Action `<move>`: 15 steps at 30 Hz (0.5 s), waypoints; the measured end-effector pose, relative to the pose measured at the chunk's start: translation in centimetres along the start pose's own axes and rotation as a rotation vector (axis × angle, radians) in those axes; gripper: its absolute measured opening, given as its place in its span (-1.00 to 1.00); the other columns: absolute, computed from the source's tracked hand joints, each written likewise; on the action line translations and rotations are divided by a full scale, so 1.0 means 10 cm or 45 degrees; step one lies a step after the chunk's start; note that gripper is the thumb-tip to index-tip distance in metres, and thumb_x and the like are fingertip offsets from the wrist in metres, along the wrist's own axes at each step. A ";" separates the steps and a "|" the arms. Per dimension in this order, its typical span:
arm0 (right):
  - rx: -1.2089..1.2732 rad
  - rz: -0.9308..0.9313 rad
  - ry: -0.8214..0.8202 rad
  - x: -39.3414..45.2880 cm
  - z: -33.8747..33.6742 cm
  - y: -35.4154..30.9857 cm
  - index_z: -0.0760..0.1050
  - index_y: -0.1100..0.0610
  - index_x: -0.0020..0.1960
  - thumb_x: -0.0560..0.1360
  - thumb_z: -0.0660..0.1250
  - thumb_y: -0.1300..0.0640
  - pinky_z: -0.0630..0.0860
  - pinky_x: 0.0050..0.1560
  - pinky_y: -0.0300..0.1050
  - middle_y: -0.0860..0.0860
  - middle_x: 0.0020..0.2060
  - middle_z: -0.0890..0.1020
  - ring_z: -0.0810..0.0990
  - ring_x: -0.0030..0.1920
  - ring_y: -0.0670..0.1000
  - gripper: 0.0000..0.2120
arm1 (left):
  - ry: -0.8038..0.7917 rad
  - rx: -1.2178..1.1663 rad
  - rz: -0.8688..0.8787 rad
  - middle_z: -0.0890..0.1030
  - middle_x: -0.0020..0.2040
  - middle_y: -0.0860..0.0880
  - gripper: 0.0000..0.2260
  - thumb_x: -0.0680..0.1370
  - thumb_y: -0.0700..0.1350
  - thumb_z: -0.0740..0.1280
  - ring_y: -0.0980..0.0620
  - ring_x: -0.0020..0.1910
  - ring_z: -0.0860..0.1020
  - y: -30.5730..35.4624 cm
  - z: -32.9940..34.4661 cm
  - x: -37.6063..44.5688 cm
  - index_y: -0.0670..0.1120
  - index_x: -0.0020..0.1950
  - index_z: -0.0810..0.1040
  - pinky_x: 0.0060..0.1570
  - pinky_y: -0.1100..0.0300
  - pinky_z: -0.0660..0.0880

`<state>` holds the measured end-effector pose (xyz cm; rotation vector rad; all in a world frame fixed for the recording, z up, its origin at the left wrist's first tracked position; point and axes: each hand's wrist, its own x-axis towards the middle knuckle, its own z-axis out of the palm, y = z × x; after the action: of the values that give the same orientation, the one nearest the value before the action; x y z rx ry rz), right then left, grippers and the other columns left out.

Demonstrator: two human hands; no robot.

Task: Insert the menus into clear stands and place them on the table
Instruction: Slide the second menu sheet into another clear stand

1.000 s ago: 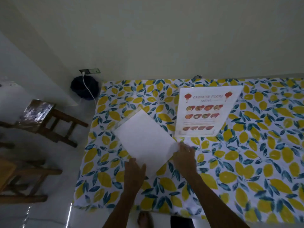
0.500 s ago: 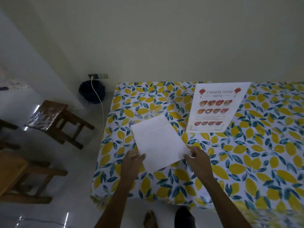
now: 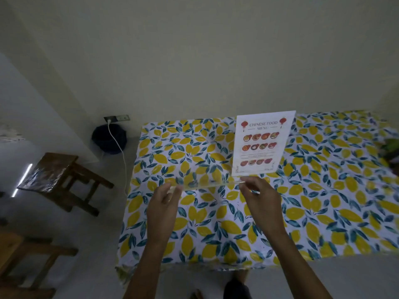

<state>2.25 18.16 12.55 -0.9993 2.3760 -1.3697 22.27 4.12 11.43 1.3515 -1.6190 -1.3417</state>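
A printed Chinese food menu [image 3: 262, 143] stands upright in a clear stand near the table's far edge. In front of it I hold a second clear stand [image 3: 207, 180], which looks transparent with the lemon cloth showing through. My left hand [image 3: 164, 203] pinches its left end and my right hand [image 3: 261, 197] pinches its right end, just above the table [image 3: 323, 201]. No sheet shows inside this stand.
The table is covered with a lemon-patterned cloth and stands against a wall. Wooden stools [image 3: 58, 182] stand on the floor at the left, near a dark bin [image 3: 109, 137] with a white cable. A dark and green object [image 3: 390, 149] lies at the right edge.
The white sheet that lay under my hands is no longer in view. Both hands have lifted a clear stand by its ends. The camera has shifted left, so the table sits further right.
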 end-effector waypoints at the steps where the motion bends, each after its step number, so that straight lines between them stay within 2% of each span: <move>1: -0.011 -0.009 0.008 0.05 -0.01 -0.03 0.60 0.00 0.13 0.57 0.36 0.06 0.46 -0.05 -0.42 -0.03 0.05 0.65 0.56 -0.06 -0.23 -0.85 | -0.011 0.011 0.003 0.58 0.26 0.05 -0.48 0.43 0.31 0.35 0.05 0.23 0.56 0.04 -0.01 0.00 0.05 0.28 0.54 0.16 0.00 0.55; 4: -0.033 -0.030 0.033 0.30 0.02 -0.07 0.61 0.03 0.13 0.58 0.35 0.04 0.42 -0.09 -0.50 -0.03 0.04 0.66 0.56 -0.08 -0.23 -0.83 | -0.010 0.094 0.003 0.56 0.31 0.06 -0.43 0.40 0.30 0.42 0.06 0.27 0.54 0.15 0.03 0.11 0.06 0.32 0.51 0.20 -0.02 0.54; 7: -0.030 -0.046 0.043 0.62 0.14 -0.11 0.61 0.06 0.13 0.59 0.31 0.00 0.49 -0.01 -0.27 0.01 0.01 0.64 0.59 -0.04 -0.11 -0.79 | 0.051 0.208 0.057 0.59 0.28 -0.02 -0.47 0.48 0.12 0.45 0.01 0.25 0.57 0.15 0.09 0.39 -0.03 0.39 0.46 0.18 0.00 0.54; 9: -0.068 -0.049 0.038 0.85 0.26 -0.09 0.61 0.11 0.08 0.59 0.31 0.00 0.46 -0.04 -0.16 0.05 -0.05 0.61 0.58 -0.07 -0.05 -0.79 | 0.109 0.277 0.187 0.65 0.02 -0.08 -0.67 0.53 0.01 0.42 -0.10 0.08 0.63 0.12 0.11 0.64 -0.13 0.22 0.53 -0.04 0.05 0.56; 10: -0.085 -0.028 0.018 0.96 0.34 -0.07 0.60 0.12 0.05 0.59 0.31 -0.01 0.45 -0.06 -0.15 0.06 -0.08 0.60 0.58 -0.09 -0.02 -0.79 | 0.116 0.350 0.259 0.59 -0.16 -0.06 -0.77 0.56 -0.03 0.39 -0.16 -0.04 0.63 0.10 0.12 0.76 -0.17 0.06 0.52 -0.20 0.08 0.48; 11: -0.092 0.001 -0.005 1.07 0.43 -0.03 0.59 0.14 0.03 0.58 0.31 -0.01 0.46 -0.09 -0.13 0.07 -0.10 0.60 0.58 -0.10 0.00 -0.78 | 0.114 0.429 0.303 0.51 -0.26 0.01 -0.79 0.58 -0.04 0.36 -0.18 -0.12 0.60 0.08 0.14 0.87 -0.18 -0.03 0.48 -0.26 0.13 0.39; 12: -0.093 0.033 -0.023 1.16 0.52 0.02 0.59 0.15 0.01 0.58 0.31 -0.01 0.49 -0.11 -0.09 0.09 -0.11 0.62 0.60 -0.10 0.03 -0.77 | 0.114 0.456 0.298 0.52 -0.25 0.02 -0.81 0.59 -0.05 0.35 -0.15 -0.12 0.60 0.05 0.15 0.99 -0.17 -0.05 0.48 -0.25 0.15 0.37; 14: -0.103 0.118 -0.064 1.31 0.69 0.14 0.55 0.21 -0.06 0.56 0.33 0.03 0.53 -0.13 0.01 0.16 -0.16 0.63 0.61 -0.14 0.12 -0.78 | 0.085 0.462 0.240 0.62 -0.11 -0.11 -0.80 0.59 -0.05 0.36 -0.08 -0.06 0.62 -0.03 0.21 1.20 -0.18 0.03 0.51 -0.17 0.14 0.45; 15: -0.116 0.159 -0.095 1.36 0.78 0.21 0.52 0.23 -0.10 0.55 0.33 0.06 0.50 -0.17 0.02 0.17 -0.19 0.62 0.59 -0.17 0.14 -0.79 | 0.069 0.477 0.218 0.61 -0.11 -0.14 -0.81 0.58 -0.05 0.36 -0.06 -0.08 0.62 -0.11 0.25 1.30 -0.18 0.02 0.50 -0.16 0.12 0.48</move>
<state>-4.91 4.71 8.48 -0.8915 2.4198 -1.1696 16.75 -7.42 7.97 1.4046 -1.9679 -0.9240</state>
